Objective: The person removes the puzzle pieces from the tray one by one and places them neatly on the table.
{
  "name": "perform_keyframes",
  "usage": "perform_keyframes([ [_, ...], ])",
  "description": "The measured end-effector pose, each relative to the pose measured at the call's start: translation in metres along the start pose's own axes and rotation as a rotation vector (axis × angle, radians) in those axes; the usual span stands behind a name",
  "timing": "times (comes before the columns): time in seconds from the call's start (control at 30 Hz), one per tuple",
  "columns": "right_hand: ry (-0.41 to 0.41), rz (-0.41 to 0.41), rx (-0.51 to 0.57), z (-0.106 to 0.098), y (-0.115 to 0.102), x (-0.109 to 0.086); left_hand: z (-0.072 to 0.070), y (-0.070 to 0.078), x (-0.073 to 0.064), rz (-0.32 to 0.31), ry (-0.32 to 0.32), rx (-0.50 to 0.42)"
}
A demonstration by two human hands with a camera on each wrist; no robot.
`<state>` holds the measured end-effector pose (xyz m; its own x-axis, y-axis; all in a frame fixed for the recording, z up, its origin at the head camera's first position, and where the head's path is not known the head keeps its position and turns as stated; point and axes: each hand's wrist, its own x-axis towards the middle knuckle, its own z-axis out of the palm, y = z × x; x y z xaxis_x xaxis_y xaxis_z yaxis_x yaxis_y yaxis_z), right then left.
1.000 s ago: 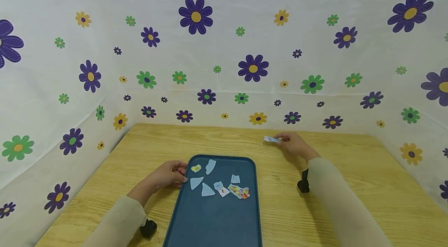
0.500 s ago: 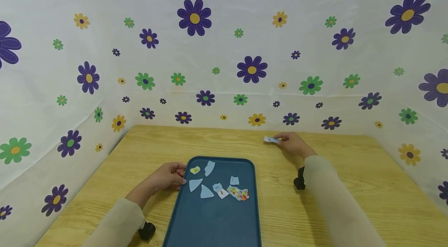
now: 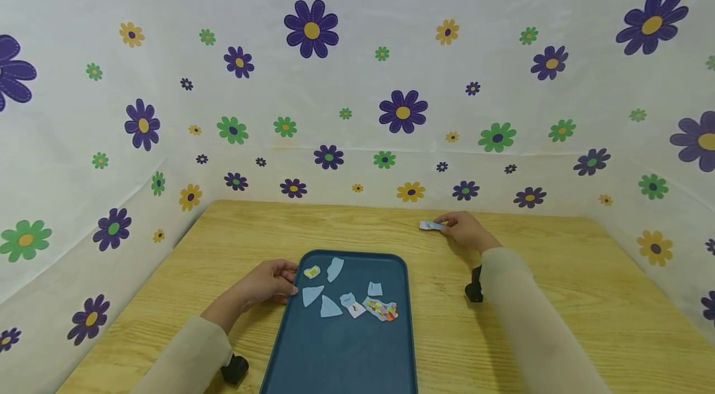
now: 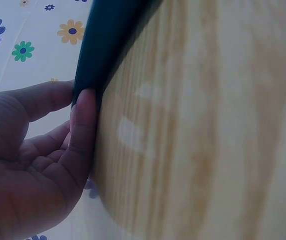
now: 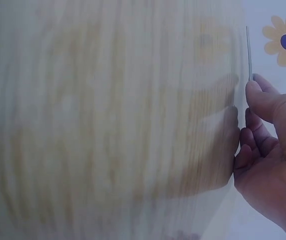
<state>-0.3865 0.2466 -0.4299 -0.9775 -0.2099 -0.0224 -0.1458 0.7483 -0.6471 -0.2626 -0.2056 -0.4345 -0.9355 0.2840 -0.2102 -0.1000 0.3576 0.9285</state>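
Note:
My left hand [image 3: 267,284] grips the left rim of the dark blue tray [image 3: 341,357], its thumb and a finger at the edge in the left wrist view. Beyond the tray's far right corner, my right hand [image 3: 466,231] pinches a thin light-blue printed piece [image 3: 429,225] between thumb and finger, low over the table. Edge-on in the right wrist view, that piece [image 5: 249,52] looks like a thin line. In the tray's far half lie several flat cut pieces: plain light-blue ones [image 3: 331,306], a small yellow one [image 3: 311,272] and a multicoloured one [image 3: 382,309].
The tray stands on a wood-grain table [image 3: 491,344]. A white cloth with printed flowers [image 3: 346,71] hangs behind the table's far edge and along both sides. A black wrist device [image 3: 234,370] sits at my left sleeve, another [image 3: 474,291] at my right.
My right hand has shifted very slightly left with the light-blue piece, which looks a little flatter. The left hand, tray and pieces in it hold still.

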Motion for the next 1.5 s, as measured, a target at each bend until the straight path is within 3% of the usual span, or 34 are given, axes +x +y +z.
perform_keyframes([
  [1.07,-0.004,-0.016,-0.004,0.002,-0.002,-0.003,0.001,-0.001,0.002,-0.001,0.006,0.017],
  [1.5,-0.022,0.036,0.002,-0.001,-0.012,-0.009,0.002,0.001,0.001,-0.014,0.024,0.027],
])
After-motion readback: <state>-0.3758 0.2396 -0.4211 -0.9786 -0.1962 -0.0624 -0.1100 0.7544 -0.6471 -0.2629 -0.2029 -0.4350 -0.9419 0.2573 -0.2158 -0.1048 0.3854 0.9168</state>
